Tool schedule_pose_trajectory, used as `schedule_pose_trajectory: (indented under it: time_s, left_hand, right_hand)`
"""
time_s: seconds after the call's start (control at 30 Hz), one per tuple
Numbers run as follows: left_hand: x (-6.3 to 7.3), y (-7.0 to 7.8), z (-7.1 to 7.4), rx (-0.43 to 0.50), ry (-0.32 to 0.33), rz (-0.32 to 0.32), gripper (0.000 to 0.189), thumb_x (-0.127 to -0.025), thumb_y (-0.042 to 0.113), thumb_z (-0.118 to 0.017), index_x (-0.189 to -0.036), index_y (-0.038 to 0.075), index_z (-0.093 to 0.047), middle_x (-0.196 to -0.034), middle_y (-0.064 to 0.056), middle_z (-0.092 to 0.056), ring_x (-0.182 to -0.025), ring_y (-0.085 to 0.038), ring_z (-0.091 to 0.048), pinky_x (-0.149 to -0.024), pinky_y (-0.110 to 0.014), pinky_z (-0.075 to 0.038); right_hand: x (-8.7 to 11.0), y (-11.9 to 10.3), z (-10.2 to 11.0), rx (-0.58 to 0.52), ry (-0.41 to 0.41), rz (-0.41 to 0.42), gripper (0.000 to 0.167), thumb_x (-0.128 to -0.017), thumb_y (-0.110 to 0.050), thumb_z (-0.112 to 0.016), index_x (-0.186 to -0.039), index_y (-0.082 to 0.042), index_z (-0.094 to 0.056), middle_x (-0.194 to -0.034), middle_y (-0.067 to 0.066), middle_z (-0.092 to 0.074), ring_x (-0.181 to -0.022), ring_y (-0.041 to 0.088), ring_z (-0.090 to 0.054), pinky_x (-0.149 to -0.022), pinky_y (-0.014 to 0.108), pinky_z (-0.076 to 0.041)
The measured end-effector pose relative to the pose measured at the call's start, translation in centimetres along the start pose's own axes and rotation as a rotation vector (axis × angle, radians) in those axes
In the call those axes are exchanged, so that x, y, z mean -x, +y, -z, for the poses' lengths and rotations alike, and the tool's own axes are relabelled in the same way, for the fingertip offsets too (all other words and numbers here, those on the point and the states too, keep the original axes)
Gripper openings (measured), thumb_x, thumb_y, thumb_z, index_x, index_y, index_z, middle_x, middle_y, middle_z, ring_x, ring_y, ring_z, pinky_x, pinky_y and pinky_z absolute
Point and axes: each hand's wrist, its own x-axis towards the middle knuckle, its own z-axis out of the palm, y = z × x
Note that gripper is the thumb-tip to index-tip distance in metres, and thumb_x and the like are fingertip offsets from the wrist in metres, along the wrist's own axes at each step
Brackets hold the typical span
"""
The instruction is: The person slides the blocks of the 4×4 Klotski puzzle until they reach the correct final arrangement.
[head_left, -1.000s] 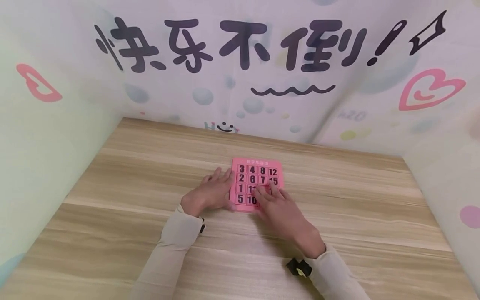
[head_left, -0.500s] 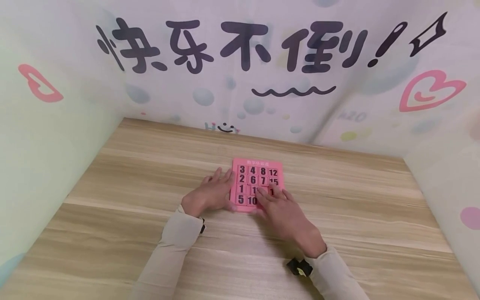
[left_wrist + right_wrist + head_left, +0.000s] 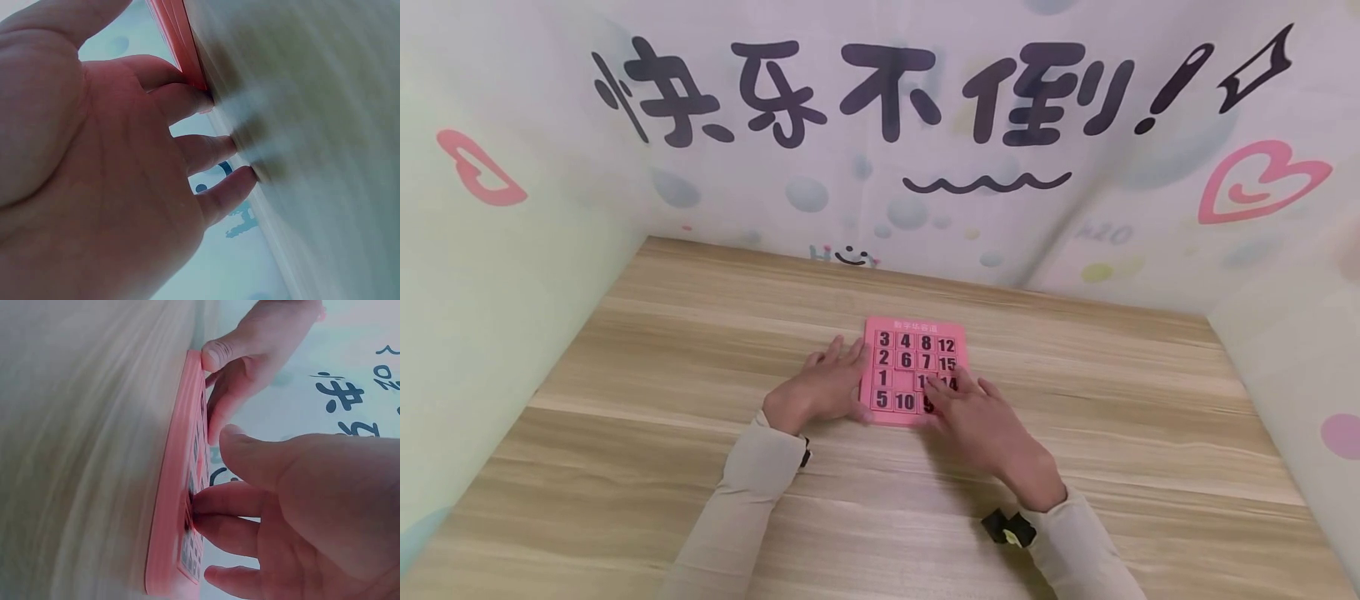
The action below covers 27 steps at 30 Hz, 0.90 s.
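A pink number sliding puzzle (image 3: 955, 327) lies flat on the table, its black-numbered tiles set in rows. My left hand (image 3: 826, 385) rests at its left side, fingertips along the edge and thumb by the near left corner. In the left wrist view, the outer fingertips (image 3: 244, 178) touch the tabletop beside the puzzle. My right hand (image 3: 988, 429) reaches over the near right part, index and middle fingertips (image 3: 203, 512) pressing on a tile (image 3: 921, 381) in the third row. That tile's number is partly covered. A bare slot (image 3: 903, 382) shows just left of it.
The wood-grain table (image 3: 662, 350) extends around the puzzle. A printed cloth backdrop (image 3: 820, 208) with large black characters rises behind it, and pale walls (image 3: 490, 317) stand on both sides. A black wrist strap (image 3: 1009, 528) sits at the right cuff.
The tile marked 11 has slid right from the second column into the third, leaving the slot at its former place. My right hand has shifted slightly right; my left hand stays put.
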Motion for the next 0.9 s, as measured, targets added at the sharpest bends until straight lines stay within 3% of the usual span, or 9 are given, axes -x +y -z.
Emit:
schedule_pose_trajectory:
  time_s: [0.3,0.5,0.7,0.9]
  left_hand:
    - [0.0,0.0,0.0,0.004,0.001,0.002,0.104,-0.086,0.039,-0.075,-0.159,0.008,-0.009,-0.167,-0.007,-0.001,-0.153,-0.033,0.011,-0.124,-0.052,-0.002]
    - [0.1,0.0,0.0,0.004,-0.006,0.002,0.105,-0.085,0.041,-0.075,-0.159,0.008,-0.008,-0.166,-0.007,0.0,-0.152,-0.033,0.012,-0.124,-0.052,0.0]
    - [0.0,0.0,0.1,0.003,-0.001,-0.004,0.106,-0.085,0.041,-0.075,-0.159,0.007,-0.007,-0.166,-0.008,0.001,-0.152,-0.033,0.011,-0.123,-0.053,0.0]
    - [0.0,0.0,0.0,0.001,0.001,-0.003,0.105,-0.085,0.039,-0.075,-0.159,0.007,-0.008,-0.166,-0.008,0.0,-0.153,-0.033,0.011,-0.123,-0.053,0.0]
  right_hand:
    - [0.1,0.0,0.3,-0.008,-0.038,-0.027,0.051,-0.103,-0.037,-0.05,-0.147,-0.011,-0.048,-0.155,0.01,-0.04,-0.146,0.043,-0.027,-0.115,0.062,-0.028]
    - [0.7,-1.0,0.8,-0.004,-0.011,0.039,0.053,-0.101,-0.042,-0.052,-0.145,-0.013,-0.051,-0.151,0.008,-0.047,-0.145,0.04,-0.033,-0.114,0.062,-0.031]
    - [1.3,-2.7,1.0,-0.006,-0.069,0.11,0.051,-0.101,-0.044,-0.051,-0.144,-0.017,-0.053,-0.15,0.004,-0.047,-0.145,0.037,-0.033,-0.116,0.061,-0.028]
    - [1.3,-3.4,0.5,0.029,-0.085,0.085,0.055,-0.101,-0.045,-0.05,-0.147,-0.014,-0.049,-0.153,0.003,-0.044,-0.147,0.035,-0.031,-0.117,0.058,-0.027]
